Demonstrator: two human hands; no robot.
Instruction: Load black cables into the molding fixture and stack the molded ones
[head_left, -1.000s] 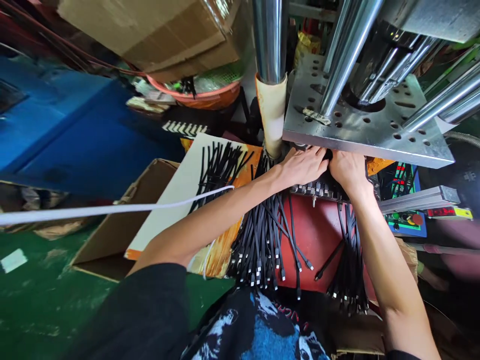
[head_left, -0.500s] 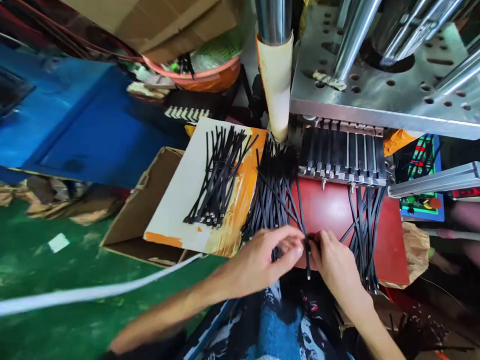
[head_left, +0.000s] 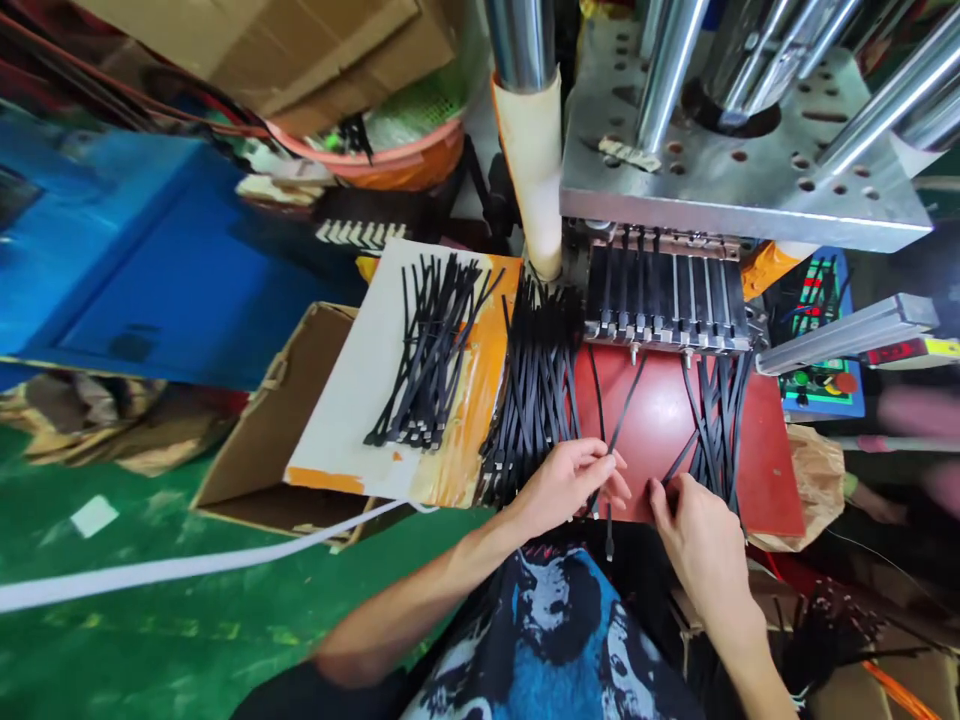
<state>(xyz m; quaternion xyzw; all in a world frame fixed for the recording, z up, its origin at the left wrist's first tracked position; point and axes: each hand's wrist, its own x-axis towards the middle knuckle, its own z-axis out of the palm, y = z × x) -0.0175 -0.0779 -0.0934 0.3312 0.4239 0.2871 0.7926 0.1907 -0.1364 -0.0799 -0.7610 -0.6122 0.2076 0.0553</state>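
Black cables [head_left: 611,420] lie on the red pad [head_left: 660,440], near edge at 6 o'clock. Your left hand [head_left: 566,482] pinches a couple; your right hand [head_left: 694,535] fingers the bundle [head_left: 716,420] at 3 o'clock, grip unclear. Bare pad between them. Fixture [head_left: 664,300] at 12, cable pile [head_left: 536,385] at 9. No readable writing.
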